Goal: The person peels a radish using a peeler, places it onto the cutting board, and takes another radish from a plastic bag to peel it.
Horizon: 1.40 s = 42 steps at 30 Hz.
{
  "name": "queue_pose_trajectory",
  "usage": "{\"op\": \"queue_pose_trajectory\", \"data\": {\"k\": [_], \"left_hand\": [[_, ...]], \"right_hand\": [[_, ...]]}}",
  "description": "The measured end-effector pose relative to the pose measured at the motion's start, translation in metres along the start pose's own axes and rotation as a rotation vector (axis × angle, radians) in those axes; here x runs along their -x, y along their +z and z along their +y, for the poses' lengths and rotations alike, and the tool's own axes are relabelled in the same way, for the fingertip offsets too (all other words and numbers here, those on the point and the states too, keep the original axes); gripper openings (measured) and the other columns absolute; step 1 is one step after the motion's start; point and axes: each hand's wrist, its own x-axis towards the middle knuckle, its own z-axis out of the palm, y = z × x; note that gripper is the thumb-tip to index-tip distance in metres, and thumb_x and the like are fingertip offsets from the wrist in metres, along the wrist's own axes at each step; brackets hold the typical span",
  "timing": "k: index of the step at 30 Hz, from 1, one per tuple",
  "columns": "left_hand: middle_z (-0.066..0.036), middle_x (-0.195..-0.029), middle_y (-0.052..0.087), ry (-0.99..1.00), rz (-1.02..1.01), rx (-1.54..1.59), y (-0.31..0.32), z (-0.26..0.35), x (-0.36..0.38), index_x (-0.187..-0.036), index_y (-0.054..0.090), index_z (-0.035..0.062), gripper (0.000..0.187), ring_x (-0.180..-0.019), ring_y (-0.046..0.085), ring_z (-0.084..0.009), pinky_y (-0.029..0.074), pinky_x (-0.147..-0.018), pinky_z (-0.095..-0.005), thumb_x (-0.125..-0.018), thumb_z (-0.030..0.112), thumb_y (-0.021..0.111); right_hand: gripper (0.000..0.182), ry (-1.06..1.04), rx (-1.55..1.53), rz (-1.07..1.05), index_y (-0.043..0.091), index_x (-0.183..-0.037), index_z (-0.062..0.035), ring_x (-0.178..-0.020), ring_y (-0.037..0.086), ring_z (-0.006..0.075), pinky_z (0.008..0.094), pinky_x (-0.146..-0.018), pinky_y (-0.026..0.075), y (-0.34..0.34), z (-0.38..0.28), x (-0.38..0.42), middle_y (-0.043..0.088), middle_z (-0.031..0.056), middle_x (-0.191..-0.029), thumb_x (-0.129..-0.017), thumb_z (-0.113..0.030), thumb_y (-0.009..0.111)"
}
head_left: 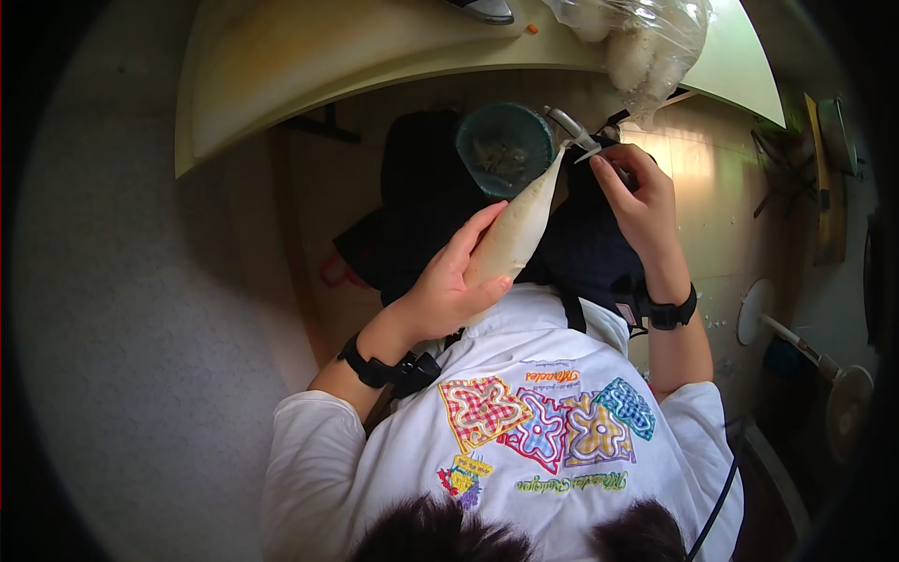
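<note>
My left hand is wrapped round the thick lower part of a long white radish. The radish tilts up and to the right, its thin end pointing away from me. In my right hand is a vegetable peeler with a pale head, its handle mostly hidden by the fingers. The peeler's head is right at the radish's thin tip. Just beyond the radish stands a teal bin with pale scraps inside, between my dark-clothed legs.
A pale green table curves across the top of the view. On it lie a clear plastic bag of white radishes, a small orange scrap and a partly visible metal object. A white fan stands at right.
</note>
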Motion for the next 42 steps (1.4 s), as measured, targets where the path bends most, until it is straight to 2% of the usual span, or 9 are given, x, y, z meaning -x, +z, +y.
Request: {"op": "queue_pose_trajectory", "data": {"k": [3, 6, 8, 10, 13, 21, 29, 39, 42], "left_hand": [[-0.01, -0.139, 0.045, -0.079, 0.087, -0.002, 0.001, -0.001, -0.004, -0.153, 0.022, 0.0015, 0.078, -0.124, 0.047, -0.0154, 0.041, -0.104, -0.0316, -0.088, 0.005, 0.065], [-0.009, -0.135, 0.047, -0.067, 0.13, 0.087, 0.003, -0.003, -0.004, -0.152, 0.024, 0.0025, 0.079, -0.121, 0.05, -0.014, 0.044, -0.1, -0.0302, -0.086, 0.0, 0.068], [-0.008, -0.134, 0.048, -0.115, 0.126, 0.12, 0.001, 0.002, -0.006, -0.151, 0.025, 0.003, 0.078, -0.12, 0.05, -0.0141, 0.045, -0.1, -0.0301, -0.086, -0.001, 0.068], [-0.008, -0.134, 0.048, -0.161, 0.12, 0.152, 0.001, 0.003, -0.007, -0.151, 0.026, 0.0036, 0.078, -0.119, 0.051, -0.0143, 0.045, -0.1, -0.03, -0.086, -0.002, 0.069], [-0.012, -0.132, 0.051, -0.111, 0.159, 0.139, 0.002, -0.001, -0.008, -0.144, 0.033, 0.0002, 0.067, -0.124, 0.052, -0.0181, 0.044, -0.105, -0.033, -0.088, 0.002, 0.069], [-0.009, -0.131, 0.05, -0.118, 0.177, 0.189, 0.0, -0.004, -0.007, -0.148, 0.028, 0.0046, 0.073, -0.119, 0.052, -0.015, 0.044, -0.101, -0.0316, -0.088, 0.004, 0.07], [-0.012, -0.136, 0.047, -0.109, 0.159, 0.163, 0.001, -0.004, -0.006, -0.146, 0.027, 0.0011, 0.072, -0.125, 0.048, -0.0171, 0.042, -0.105, -0.0337, -0.088, 0.004, 0.07], [-0.012, -0.137, 0.046, -0.071, 0.179, 0.068, -0.002, -0.006, -0.003, -0.146, 0.027, 0.0004, 0.073, -0.125, 0.048, -0.0169, 0.041, -0.106, -0.0337, -0.087, 0.004, 0.07], [-0.013, -0.135, 0.047, -0.067, 0.159, 0.042, -0.002, -0.004, -0.003, -0.146, 0.027, 0.0008, 0.073, -0.124, 0.048, -0.0173, 0.042, -0.105, -0.0341, -0.087, 0.005, 0.07]], "right_hand": [[0.017, 0.047, -0.16, 0.009, 0.066, -0.1, 0.0003, -0.069, 0.051, 0.0048, 0.0203, -0.061, 0.04, 0.0, -0.001, 0.009, 0.063, 0.0003, -0.077, -0.092, -0.014, 0.071], [0.018, 0.077, -0.328, -0.132, 0.062, -0.107, -0.0003, -0.072, 0.052, 0.0027, 0.0183, -0.062, 0.039, -0.006, -0.021, 0.021, 0.064, 0.0006, -0.082, -0.092, -0.007, 0.069], [0.016, -0.031, -0.284, -0.28, 0.062, -0.104, 0.0008, -0.073, 0.055, 0.0032, 0.0182, -0.063, 0.042, -0.01, -0.02, 0.027, 0.066, 0.0021, -0.083, -0.092, -0.006, 0.069], [0.016, -0.004, -0.306, -0.432, 0.062, -0.101, 0.002, -0.079, 0.063, 0.0065, 0.0212, -0.067, 0.05, -0.013, -0.036, 0.031, 0.068, 0.005, -0.086, -0.09, -0.005, 0.071], [0.017, -0.001, -0.287, -0.512, 0.063, -0.1, 0.0018, -0.076, 0.063, 0.0065, 0.0212, -0.066, 0.051, -0.007, -0.037, 0.037, 0.069, 0.0066, -0.085, -0.088, -0.006, 0.073], [0.014, -0.025, -0.305, -0.541, 0.064, -0.096, 0.0014, -0.071, 0.063, 0.0066, 0.0219, -0.063, 0.05, -0.004, -0.043, 0.038, 0.068, 0.0051, -0.082, -0.088, -0.006, 0.072], [0.014, 0.158, -0.262, -0.582, 0.063, -0.095, 0.0033, -0.078, 0.059, 0.0059, 0.0222, -0.069, 0.049, 0.0, -0.039, 0.035, 0.066, 0.0047, -0.086, -0.09, -0.008, 0.071], [0.015, 0.16, -0.271, -0.595, 0.064, -0.097, 0.0034, -0.077, 0.058, 0.0056, 0.0219, -0.069, 0.049, 0.0, -0.04, 0.034, 0.067, 0.0052, -0.088, -0.09, -0.008, 0.071], [0.015, 0.178, -0.222, -0.593, 0.064, -0.098, 0.0047, -0.08, 0.062, 0.0072, 0.0223, -0.072, 0.051, -0.001, -0.037, 0.032, 0.068, 0.0065, -0.09, -0.091, -0.007, 0.07]]}}
